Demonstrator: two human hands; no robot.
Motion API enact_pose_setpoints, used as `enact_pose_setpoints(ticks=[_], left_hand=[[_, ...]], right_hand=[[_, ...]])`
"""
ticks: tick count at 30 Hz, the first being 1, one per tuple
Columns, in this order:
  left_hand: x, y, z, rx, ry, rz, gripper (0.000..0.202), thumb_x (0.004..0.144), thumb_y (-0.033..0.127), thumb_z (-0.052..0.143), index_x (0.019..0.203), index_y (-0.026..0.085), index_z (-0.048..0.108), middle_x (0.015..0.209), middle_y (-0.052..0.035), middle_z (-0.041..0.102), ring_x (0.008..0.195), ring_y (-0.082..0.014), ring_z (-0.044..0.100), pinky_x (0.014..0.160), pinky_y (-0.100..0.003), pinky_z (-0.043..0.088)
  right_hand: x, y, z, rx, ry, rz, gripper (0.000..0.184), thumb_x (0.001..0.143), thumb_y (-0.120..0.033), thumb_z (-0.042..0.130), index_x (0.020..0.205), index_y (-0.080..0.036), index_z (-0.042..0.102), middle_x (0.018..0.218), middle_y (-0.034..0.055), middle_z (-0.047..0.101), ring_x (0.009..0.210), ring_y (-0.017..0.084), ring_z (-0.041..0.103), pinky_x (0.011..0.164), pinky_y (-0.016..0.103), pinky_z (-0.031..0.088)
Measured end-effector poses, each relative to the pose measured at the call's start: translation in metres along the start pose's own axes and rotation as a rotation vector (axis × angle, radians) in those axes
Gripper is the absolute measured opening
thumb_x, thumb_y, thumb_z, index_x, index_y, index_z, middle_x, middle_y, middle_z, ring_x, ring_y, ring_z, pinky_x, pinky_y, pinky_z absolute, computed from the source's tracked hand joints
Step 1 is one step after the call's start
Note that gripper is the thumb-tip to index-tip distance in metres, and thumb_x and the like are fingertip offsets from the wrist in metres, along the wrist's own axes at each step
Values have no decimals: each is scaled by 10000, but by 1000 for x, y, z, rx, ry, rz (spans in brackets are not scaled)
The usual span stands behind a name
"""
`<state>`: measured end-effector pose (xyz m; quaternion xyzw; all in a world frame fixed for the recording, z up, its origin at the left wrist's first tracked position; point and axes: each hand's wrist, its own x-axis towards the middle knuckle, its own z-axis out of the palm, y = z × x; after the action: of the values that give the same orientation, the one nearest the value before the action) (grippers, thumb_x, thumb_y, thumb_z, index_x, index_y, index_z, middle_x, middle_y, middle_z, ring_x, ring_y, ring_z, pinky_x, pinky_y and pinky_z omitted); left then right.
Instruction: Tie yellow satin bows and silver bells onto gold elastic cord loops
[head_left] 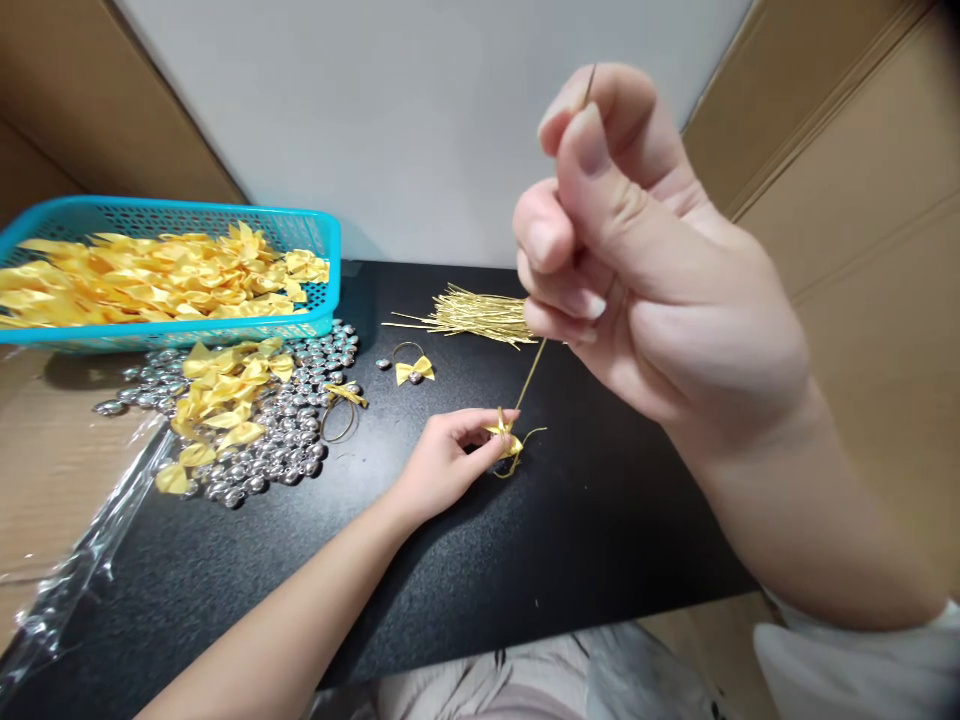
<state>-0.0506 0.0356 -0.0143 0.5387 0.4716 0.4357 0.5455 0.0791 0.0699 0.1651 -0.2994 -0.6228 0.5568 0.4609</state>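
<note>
Low over the black table, my left hand (457,450) pinches a yellow ribbon bow (513,443) between thumb and fingers. A thin gold cord (532,372) runs from the bow up to my right hand (645,230), raised close to the camera. Its thumb and forefinger are pressed together on the cord, whose tip shows above them. Another loose cord end curls out to the right of the bow. Part of the bow is hidden by my left fingers.
A blue basket (336,270) of yellow bows stands at the back left. Silver beads (300,440) and loose bows (225,395) lie before it. Gold cords (480,315) are bunched at the back. A looped bow (415,371) sits mid-table. Cardboard (862,200) stands right.
</note>
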Motion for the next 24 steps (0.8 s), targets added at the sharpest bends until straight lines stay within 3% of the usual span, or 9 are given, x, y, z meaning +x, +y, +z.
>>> enact_pose_setpoints(ticks=[4,7,12,19,24], left_hand=[[2,-1,0,28,11,25,343,781,295,697,1064,108,746,907,-102,783,740,-170,694,721,-288,536],[2,-2,0,59,10,43,339,789,293,685,1066,107,747,905,-107,781,747,-182,696,725,-302,537],[1,-2,-1,138,-14,96,304,804,282,676,1041,109,759,937,-119,777,801,-198,698,733,-299,533],[-3,-2,-2,150,-29,120,282,824,293,672,1038,134,764,891,-99,776,779,-181,689,696,-270,517],[-6,-1,4,10,-55,3,298,801,283,704,1051,130,756,863,-85,783,742,-151,696,704,-244,530]], right_hand=[[-2,-3,4,-7,55,7,260,889,-521,603,795,-291,525,698,-74,622,733,108,667,397,167,401],[-2,-3,4,56,45,-3,188,902,-376,635,778,-286,525,631,-81,546,598,86,591,373,187,350],[5,0,0,170,28,-30,216,978,-141,488,801,-252,539,630,-109,512,436,13,383,386,150,271],[16,0,-15,77,94,-32,109,979,-254,539,881,-271,583,668,-75,465,445,23,375,417,154,325],[18,9,-23,107,90,-58,129,979,-264,532,859,-271,578,701,-57,466,500,50,410,469,175,366]])
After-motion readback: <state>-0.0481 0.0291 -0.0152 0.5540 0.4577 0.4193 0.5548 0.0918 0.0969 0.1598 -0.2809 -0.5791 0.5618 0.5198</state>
